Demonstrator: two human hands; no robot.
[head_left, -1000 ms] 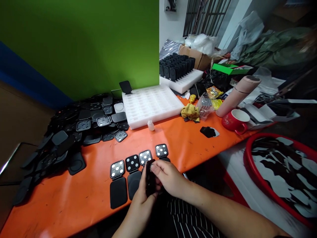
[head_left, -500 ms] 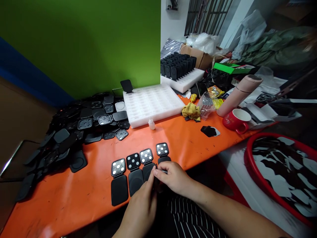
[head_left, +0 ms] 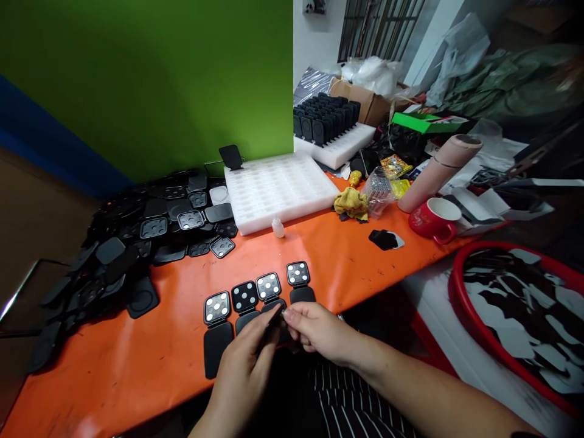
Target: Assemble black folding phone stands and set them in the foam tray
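My left hand [head_left: 244,360] is closed around a thin black flat piece [head_left: 272,317], which is seen nearly edge-on between thumb and fingers. Against its upper end my right hand [head_left: 317,326] is pinched, the fingertips touching or almost touching it; a small light bit shows there, too small to name. Just beyond the hands lie several black hinged pads in a row, their square ends dotted with round discs. The leftmost hinged pad [head_left: 218,350] lies flat, and the rightmost hinged pad [head_left: 298,274] sits a little apart. My hands partly cover the middle ones.
A heap of black hinged pads [head_left: 155,228] covers the orange table's [head_left: 114,371] left side. White slotted foam [head_left: 283,188] stands behind a small bottle [head_left: 278,227]. Rightward are a yellow cloth [head_left: 351,204], red mug [head_left: 433,220], pink flask [head_left: 440,173] and red tub [head_left: 456,292] of scraps.
My left hand has shifted left and tilted the black piece more edge-on. My right fingers have curled in, and the ridged metal rod seen under them before is now hidden.
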